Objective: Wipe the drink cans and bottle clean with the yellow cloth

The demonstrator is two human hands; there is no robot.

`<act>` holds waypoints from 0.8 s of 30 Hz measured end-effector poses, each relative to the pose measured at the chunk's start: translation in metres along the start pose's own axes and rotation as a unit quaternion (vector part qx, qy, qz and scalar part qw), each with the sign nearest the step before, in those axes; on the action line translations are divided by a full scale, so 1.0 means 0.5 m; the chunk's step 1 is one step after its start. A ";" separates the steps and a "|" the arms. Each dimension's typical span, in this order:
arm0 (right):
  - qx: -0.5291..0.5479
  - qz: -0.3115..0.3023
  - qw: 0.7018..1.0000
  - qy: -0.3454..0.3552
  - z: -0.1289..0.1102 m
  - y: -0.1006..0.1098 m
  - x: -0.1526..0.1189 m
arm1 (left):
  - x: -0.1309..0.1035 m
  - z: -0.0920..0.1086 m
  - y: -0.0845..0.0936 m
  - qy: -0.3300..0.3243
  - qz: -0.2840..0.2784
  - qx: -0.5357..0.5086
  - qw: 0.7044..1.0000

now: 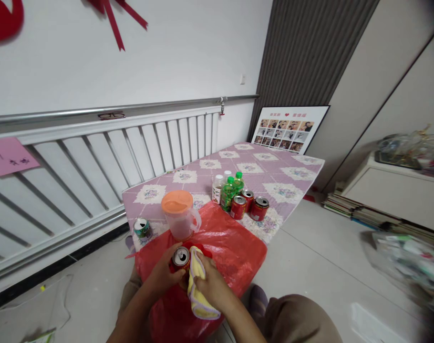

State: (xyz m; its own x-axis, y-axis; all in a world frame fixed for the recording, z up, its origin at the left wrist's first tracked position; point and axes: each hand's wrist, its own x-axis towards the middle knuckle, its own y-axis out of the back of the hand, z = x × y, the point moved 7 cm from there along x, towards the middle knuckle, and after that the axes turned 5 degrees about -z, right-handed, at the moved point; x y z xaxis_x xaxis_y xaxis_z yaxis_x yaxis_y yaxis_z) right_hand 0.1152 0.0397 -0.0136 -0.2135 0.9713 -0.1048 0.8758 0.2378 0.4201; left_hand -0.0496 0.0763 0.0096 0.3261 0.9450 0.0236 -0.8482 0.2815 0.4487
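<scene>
My left hand [166, 269] is wrapped round an opened red drink can [181, 257], held upright over the red plastic sheet [231, 245]. In my right hand [210, 281] is a folded yellow cloth [198, 281] with a pale purple edge, pressed against the can's right side. Just beyond the can stands a clear pitcher [179, 224] with an orange lid. A green can [143, 229] stands to the left. Several red cans [238, 207] are grouped to the right, beside green-capped bottles [227, 193] and white-capped bottles [217, 188].
A purple flowered cloth [210, 164] covers the table. A white radiator [131, 157] runs along its left side. A photo board [288, 128] leans at the far end. Stacked books [340, 206] and a bagged pile [403, 271] lie on the floor to the right.
</scene>
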 end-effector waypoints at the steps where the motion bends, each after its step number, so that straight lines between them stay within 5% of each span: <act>1: 0.003 0.004 1.000 0.012 -0.010 0.005 -0.001 | 0.000 0.004 0.004 -0.009 0.004 0.015 1.000; 6: -0.005 0.020 0.998 0.052 -0.048 0.024 -0.005 | -0.002 0.019 0.013 -0.029 0.002 0.048 0.998; 13: -0.086 -0.027 0.996 -0.007 -0.010 0.006 -0.006 | -0.001 0.010 0.015 -0.030 -0.046 0.051 0.997; 21: -0.084 -0.008 0.996 0.024 -0.051 0.030 -0.009 | -0.001 -0.004 0.003 0.013 0.058 0.093 0.994; 24: -0.076 0.003 0.995 0.058 -0.070 0.038 -0.008 | 0.000 0.001 0.001 0.026 0.049 0.103 0.993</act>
State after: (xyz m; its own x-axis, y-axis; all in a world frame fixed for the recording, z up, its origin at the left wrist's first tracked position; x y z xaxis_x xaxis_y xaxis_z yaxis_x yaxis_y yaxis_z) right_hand 0.1174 0.0401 0.0263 -0.2656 0.9641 -0.0012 0.8032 0.2220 0.5528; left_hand -0.0499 0.0764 0.0102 0.2207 0.9748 0.0326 -0.7699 0.1535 0.6195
